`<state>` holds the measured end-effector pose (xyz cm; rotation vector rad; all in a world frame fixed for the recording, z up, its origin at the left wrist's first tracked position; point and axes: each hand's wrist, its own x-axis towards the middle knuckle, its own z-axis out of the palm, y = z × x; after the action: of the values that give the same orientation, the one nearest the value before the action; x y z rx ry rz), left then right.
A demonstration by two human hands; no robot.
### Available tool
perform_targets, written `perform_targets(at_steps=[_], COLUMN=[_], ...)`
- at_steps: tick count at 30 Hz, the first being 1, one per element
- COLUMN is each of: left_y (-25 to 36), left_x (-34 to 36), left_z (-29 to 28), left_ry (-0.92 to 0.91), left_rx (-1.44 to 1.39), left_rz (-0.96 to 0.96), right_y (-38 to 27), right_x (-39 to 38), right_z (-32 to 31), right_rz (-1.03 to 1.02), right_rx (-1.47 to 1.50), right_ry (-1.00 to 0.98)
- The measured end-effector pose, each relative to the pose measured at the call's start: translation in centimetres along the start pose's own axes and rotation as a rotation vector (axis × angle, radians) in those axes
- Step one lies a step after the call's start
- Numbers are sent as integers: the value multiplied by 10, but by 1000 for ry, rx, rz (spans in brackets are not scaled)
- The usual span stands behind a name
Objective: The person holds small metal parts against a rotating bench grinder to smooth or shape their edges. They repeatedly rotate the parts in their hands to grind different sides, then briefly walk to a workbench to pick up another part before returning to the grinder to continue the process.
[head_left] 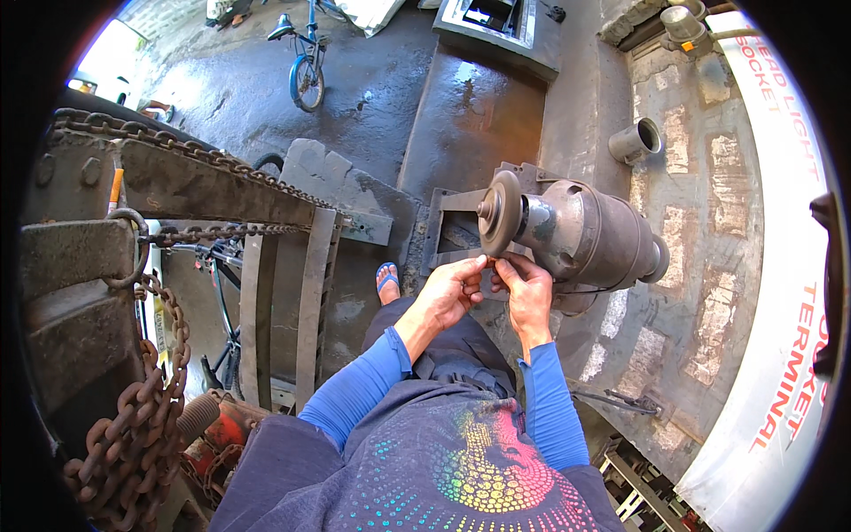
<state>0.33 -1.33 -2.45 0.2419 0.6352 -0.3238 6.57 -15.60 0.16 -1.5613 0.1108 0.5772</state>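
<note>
Bench grinder (596, 232), grey-brown, cylindrical, is lying horizontally ahead of the person and slightly right, beside a dark metal frame (432, 235). Its round wheel (502, 215) is facing left. Left hand (448, 291) and right hand (526, 291), both bare, are holding their fingertips narrow and close together just under the wheel's near edge; whether they are gripping a small piece, one cannot tell. Hazard: if the wheel is spinning, which is not showing clearly, a slip could be grazing the fingertips, or the rim snatching anything pinched there. A foot in a blue sandal (387, 282) is resting left of the frame, leaving toes exposed to drops. Farther out: rusty chain (133, 426) hanging left; blue bicycle (307, 75) standing beyond.
</note>
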Motion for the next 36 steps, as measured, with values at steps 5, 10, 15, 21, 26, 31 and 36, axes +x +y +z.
perform_targets(at_steps=[5, 10, 15, 21, 26, 31, 36], left_y=[0, 0, -3, -4, -9, -12, -15], left_x=[2, 0, 1, 2, 6, 10, 15], left_z=[1, -1, -2, -4, -8, -14, -17], left_ry=[-4, 0, 1, 14, 27, 21, 44], left_rx=[-12, -12, -35, 23, 79, 61, 75], left_rz=[-12, -12, 1, 19, 92, 105, 125], right_y=[1, -1, -3, -3, 4, 5, 7], right_x=[2, -1, -1, -1, -5, -14, -15], right_z=[-1, 1, 5, 7, 10, 15, 16], right_rz=[8, 53, 93, 137, 162, 283, 313], right_rx=[25, 47, 71, 69, 209, 410, 496], right_ry=[5, 42, 80, 133, 160, 125, 137])
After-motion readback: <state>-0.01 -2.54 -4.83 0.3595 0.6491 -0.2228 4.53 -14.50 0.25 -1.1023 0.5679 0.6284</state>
